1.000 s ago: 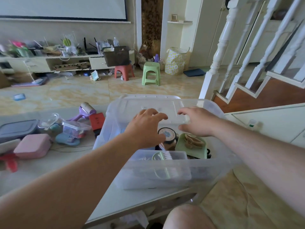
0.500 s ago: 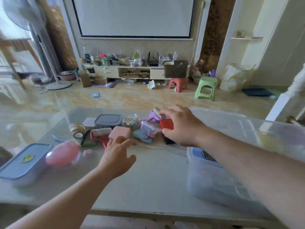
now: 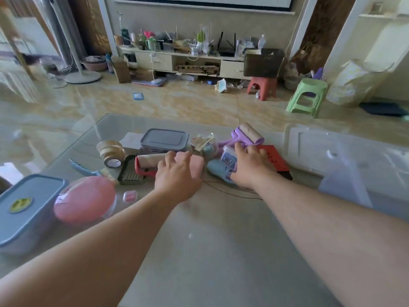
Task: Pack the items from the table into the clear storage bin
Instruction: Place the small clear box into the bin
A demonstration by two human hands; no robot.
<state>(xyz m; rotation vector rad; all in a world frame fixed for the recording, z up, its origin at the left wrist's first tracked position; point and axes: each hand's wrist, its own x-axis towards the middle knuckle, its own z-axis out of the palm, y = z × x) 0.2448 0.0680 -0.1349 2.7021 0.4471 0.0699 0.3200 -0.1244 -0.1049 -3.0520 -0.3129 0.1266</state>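
We saw the table (image 3: 212, 251) spread beneath both forearms, its glossy top bare in front of the hands. The clear storage bin (image 3: 345, 165) stood to the right of the right hand (image 3: 251, 168), well clear of the left one, its translucent wall and lid blurred. Far to the left of the left hand (image 3: 177, 178) sat a blue lidded box (image 3: 24, 209) with a pink round case (image 3: 85, 199) just beside it. Beyond the left hand lay a grey lidded container (image 3: 164, 140). The left hand hovered with fingers spread and relaxed over a pink pouch (image 3: 197, 166), its fingertips near a red lint roller (image 3: 147, 165); we could not tell whether it touched either. Left of that roller lay rolls of tape (image 3: 111, 152). The right hand reached over a small clear box (image 3: 229, 158) and a light blue item (image 3: 218, 170), fingers curved down onto the box, though a firm grip could not be made out. Just beyond its fingers lay a purple lint roller (image 3: 247, 135), and a red box (image 3: 275, 161) touched its right side.
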